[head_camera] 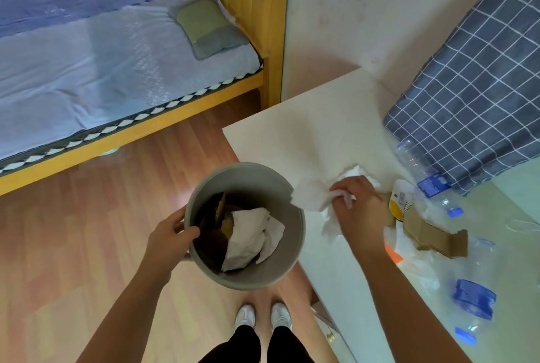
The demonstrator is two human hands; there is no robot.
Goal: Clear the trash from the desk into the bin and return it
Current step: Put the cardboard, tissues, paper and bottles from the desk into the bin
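Observation:
My left hand (172,238) grips the left rim of a grey round bin (287,248), held up beside the desk's left edge. Inside it lie crumpled white paper (251,235) and brown cardboard scraps (217,216). My right hand (358,204) rests on the white desk (306,134) and is closed on a crumpled white tissue (311,196), whose loose end hangs over the bin's rim. More trash lies to the right: a torn cardboard piece (432,235), two clear plastic bottles (423,175) (473,301) with blue labels, and a yellow-and-white packet (400,199).
A folded grey checked blanket (479,79) lies at the desk's back right. A wooden-framed bed (117,70) with blue bedding stands at the left across the wood floor (87,231). My feet in white shoes (263,318) stand below the bin.

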